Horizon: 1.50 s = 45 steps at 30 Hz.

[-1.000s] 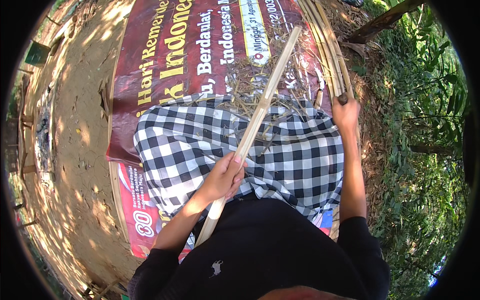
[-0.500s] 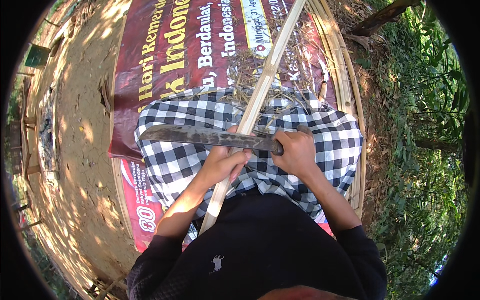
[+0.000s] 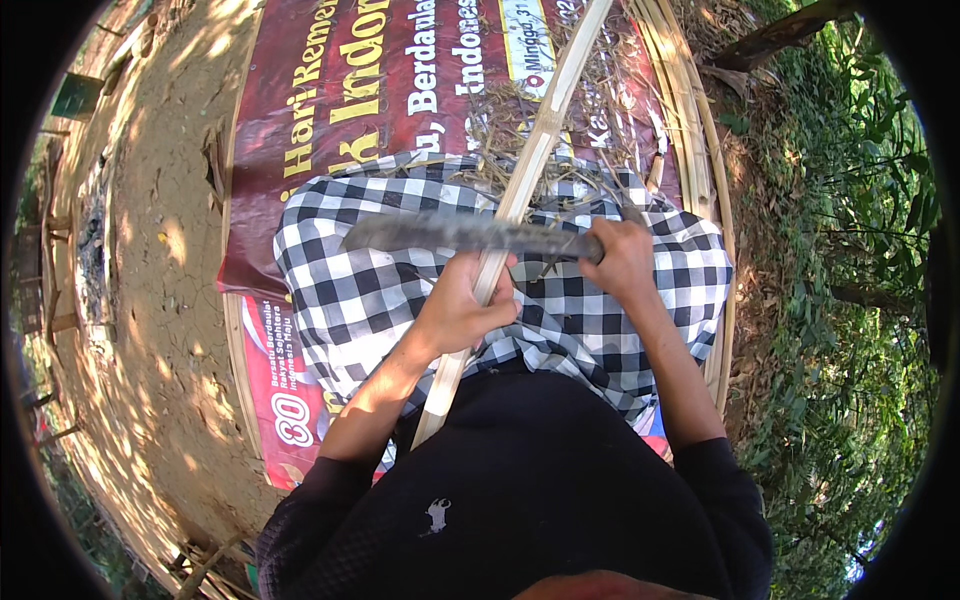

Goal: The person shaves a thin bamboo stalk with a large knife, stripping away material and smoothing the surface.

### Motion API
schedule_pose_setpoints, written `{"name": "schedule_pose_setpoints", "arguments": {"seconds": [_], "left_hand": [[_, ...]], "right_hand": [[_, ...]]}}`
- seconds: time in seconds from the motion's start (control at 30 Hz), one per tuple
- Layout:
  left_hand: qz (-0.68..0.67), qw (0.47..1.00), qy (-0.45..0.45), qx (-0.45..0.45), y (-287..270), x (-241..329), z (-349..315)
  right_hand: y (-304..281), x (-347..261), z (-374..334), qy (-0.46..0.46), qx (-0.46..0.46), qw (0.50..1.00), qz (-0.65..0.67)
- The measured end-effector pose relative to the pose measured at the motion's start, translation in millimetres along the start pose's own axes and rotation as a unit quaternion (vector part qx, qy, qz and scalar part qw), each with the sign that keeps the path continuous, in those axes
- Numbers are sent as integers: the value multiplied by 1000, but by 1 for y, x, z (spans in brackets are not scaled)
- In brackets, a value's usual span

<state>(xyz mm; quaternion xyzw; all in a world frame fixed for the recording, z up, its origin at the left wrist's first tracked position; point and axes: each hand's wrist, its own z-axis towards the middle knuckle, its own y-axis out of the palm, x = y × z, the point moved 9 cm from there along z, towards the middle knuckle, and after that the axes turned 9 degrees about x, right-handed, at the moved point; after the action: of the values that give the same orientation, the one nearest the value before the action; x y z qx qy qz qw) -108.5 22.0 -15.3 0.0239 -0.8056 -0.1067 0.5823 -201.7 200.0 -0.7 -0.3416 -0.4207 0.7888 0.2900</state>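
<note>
My left hand (image 3: 467,305) is closed around a long pale strip of split bamboo (image 3: 545,140), which slants from beside my waist up past the top edge. In my right hand (image 3: 620,257) is the handle of a machete (image 3: 440,234). Its dark blade, blurred by motion, lies across the strip just beyond my left fingers, tip pointing left. Black-and-white checked cloth (image 3: 350,235) covers my lap beneath both hands. Thin shavings (image 3: 510,130) are scattered beyond my knees, some resting on the cloth's far edge.
A dark red printed banner (image 3: 270,190) spreads under and ahead of me. Bamboo poles (image 3: 690,120) run along its right edge. Dry bare earth (image 3: 165,300) lies to the left, green plants (image 3: 840,200) to the right. A wooden log (image 3: 785,35) juts in at the upper right.
The machete has slid away from me along the bamboo strip, with my right hand moving forward and slightly right. My left hand keeps its grip on the strip, shifted slightly right.
</note>
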Motion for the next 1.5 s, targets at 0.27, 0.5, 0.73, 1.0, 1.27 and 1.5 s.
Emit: {"name": "schedule_pose_setpoints", "arguments": {"seconds": [0.27,0.5,0.73,1.0,1.27,1.5], "left_hand": [[-85,995,6,56,-21,9,12],[-53,998,-19,31,6,0,2],[-39,999,-22,0,15,-7,-1],[-52,998,-11,31,8,-4,-10],[-140,986,-55,66,-19,-21,-27],[-188,981,-37,24,-24,-18,16]], "right_hand": [[6,-26,-8,78,-27,996,-15],[-9,-69,8,-33,5,999,-24],[-11,-27,14,-36,7,999,-30],[-24,51,9,1,37,995,-89],[-135,167,-8,400,190,884,-150],[-44,28,-3,256,-8,965,-50]]}}
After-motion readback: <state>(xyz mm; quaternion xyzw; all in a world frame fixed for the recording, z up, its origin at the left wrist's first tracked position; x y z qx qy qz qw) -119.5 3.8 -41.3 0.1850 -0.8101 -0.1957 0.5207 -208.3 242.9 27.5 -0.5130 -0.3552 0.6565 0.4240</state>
